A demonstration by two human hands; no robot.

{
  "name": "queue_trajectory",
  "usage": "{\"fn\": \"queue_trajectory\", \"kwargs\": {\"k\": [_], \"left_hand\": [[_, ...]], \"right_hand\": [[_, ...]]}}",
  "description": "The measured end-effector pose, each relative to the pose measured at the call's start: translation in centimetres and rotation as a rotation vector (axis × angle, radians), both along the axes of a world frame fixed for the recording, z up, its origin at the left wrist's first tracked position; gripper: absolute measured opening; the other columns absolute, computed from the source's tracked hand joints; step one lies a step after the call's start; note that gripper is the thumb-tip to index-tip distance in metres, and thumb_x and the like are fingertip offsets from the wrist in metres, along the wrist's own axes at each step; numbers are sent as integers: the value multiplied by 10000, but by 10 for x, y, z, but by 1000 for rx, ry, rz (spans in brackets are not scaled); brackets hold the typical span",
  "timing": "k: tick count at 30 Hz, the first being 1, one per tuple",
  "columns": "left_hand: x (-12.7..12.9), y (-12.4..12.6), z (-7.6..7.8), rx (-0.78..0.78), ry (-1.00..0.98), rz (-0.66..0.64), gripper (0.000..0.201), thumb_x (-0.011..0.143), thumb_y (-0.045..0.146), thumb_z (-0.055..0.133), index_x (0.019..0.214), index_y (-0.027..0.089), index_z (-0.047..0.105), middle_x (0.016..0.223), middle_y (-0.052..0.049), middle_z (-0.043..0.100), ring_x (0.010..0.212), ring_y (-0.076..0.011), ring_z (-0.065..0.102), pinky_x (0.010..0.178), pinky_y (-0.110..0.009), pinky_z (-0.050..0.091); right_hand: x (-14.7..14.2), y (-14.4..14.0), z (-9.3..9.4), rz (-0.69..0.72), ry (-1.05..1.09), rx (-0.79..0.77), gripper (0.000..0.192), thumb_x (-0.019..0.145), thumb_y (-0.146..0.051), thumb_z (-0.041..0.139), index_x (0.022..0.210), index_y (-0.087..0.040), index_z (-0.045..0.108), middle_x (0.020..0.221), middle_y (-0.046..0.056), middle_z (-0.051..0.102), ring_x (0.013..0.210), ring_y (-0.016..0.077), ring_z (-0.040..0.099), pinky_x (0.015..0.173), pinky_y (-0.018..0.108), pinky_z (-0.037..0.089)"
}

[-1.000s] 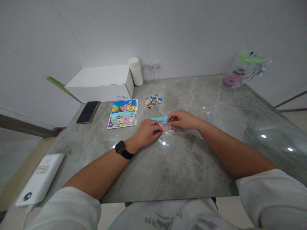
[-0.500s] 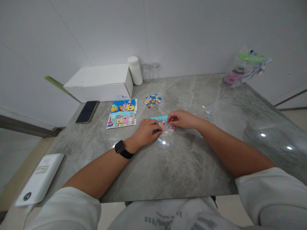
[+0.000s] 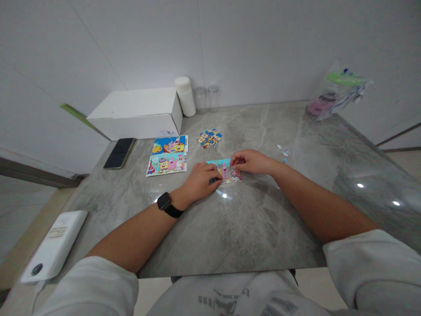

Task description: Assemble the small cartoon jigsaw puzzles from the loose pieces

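A small jigsaw puzzle (image 3: 226, 172) with pink and yellow cartoon figures on turquoise lies flat on the table. My left hand (image 3: 201, 181), with a black watch at the wrist, covers its left side. The fingers there are curled around a small dark object (image 3: 213, 180) whose kind I cannot make out. My right hand (image 3: 251, 161) reaches in from the right, thumb and forefinger pinched at the puzzle's upper right edge. Whatever piece lies between those fingertips is hidden. Beyond the puzzle sits a heap of loose puzzle pieces (image 3: 209, 138); several more pieces (image 3: 287, 153) lie to the right.
Two picture cards (image 3: 166, 164) lie left of the puzzle, near a phone (image 3: 119, 153). Behind stand a white box (image 3: 133, 114), a white bottle (image 3: 186, 97) and two clear jars (image 3: 207, 101). A plastic bag (image 3: 329, 96) is far right, a white device (image 3: 54, 245) near left.
My right hand has shifted very slightly away from me, its fingertips staying at the puzzle's upper right. My left hand has kept its place.
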State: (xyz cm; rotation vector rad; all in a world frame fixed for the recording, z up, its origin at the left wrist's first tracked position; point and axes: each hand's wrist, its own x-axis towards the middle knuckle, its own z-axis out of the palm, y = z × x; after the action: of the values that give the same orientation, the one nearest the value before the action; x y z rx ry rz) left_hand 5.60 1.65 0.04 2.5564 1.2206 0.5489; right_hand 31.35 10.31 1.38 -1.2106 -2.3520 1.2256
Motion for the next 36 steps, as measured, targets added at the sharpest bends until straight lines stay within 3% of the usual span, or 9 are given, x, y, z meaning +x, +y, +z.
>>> {"fn": "queue_trajectory", "kwargs": {"k": [8, 19, 27, 36], "left_hand": [[1, -1, 1, 5, -4, -5, 121, 975, 305, 685, 1022, 255, 785, 1061, -46, 751, 1030, -235, 650, 942, -426, 429], [1, -1, 0, 12, -6, -13, 153, 988, 314, 650, 1032, 255, 785, 1073, -61, 751, 1038, -243, 656, 962, -444, 457], [6, -4, 6, -12, -88, -194, 249, 1043, 297, 563, 1218, 236, 728, 1292, -99, 726, 1232, -248, 651, 1120, -451, 484], [7, -5, 3, 6, -83, -240, 308, 1045, 302, 567, 1321, 237, 688, 1411, -120, 690, 1359, -271, 612, 1217, -521, 441]], "right_hand": [[-2, 3, -8, -59, 53, -21, 142, 833, -183, 691, 966, -197, 737, 837, 13, 799, 777, 161, 729, 744, 258, 551], [-9, -1, -17, -119, 40, 132, 136, 824, -186, 718, 955, -206, 749, 847, 2, 780, 773, 149, 714, 733, 244, 519], [-20, -13, -10, -105, -88, 341, 176, 858, -159, 691, 1008, -212, 764, 907, 26, 795, 793, 168, 699, 753, 267, 481], [-27, -23, -3, -66, -253, 493, 186, 926, -210, 652, 1080, -223, 755, 1038, 72, 798, 942, 229, 704, 813, 311, 472]]}}
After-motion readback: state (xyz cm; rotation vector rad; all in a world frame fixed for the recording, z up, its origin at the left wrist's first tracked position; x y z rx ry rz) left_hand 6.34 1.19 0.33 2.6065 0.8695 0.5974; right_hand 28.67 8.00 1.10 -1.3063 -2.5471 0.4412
